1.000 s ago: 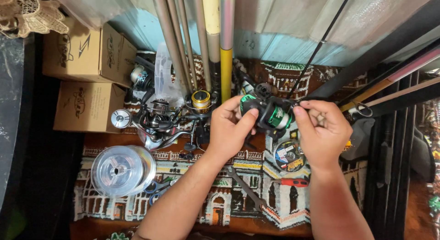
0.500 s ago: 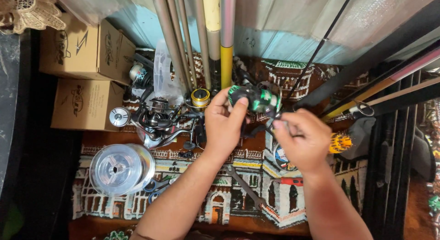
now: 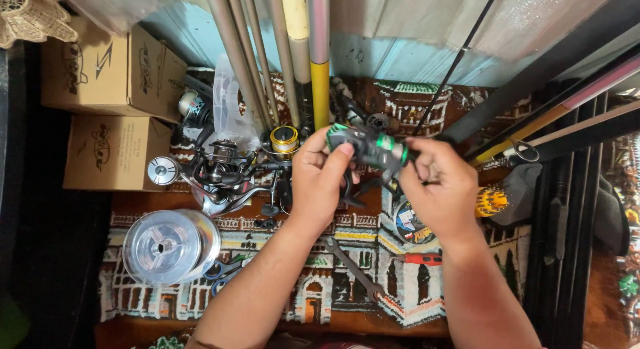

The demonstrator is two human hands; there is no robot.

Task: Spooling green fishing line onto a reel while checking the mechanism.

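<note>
Both my hands hold a black and green fishing reel above a patterned mat. My left hand grips the reel's left end, thumb on top. On the reel's right end my right hand has its fingers curled in; what they pinch is hidden. A thin dark rod runs up and to the right from the reel.
Several other reels lie left of my hands. A clear spool of line, blue scissors and a wrench rest on the mat. Two cardboard boxes stand at left. Rods lean against the back wall and lie at right.
The reel has shifted left and been turned in my hands. My right hand dropped lower half a second ago and is back up on the reel's right end.
</note>
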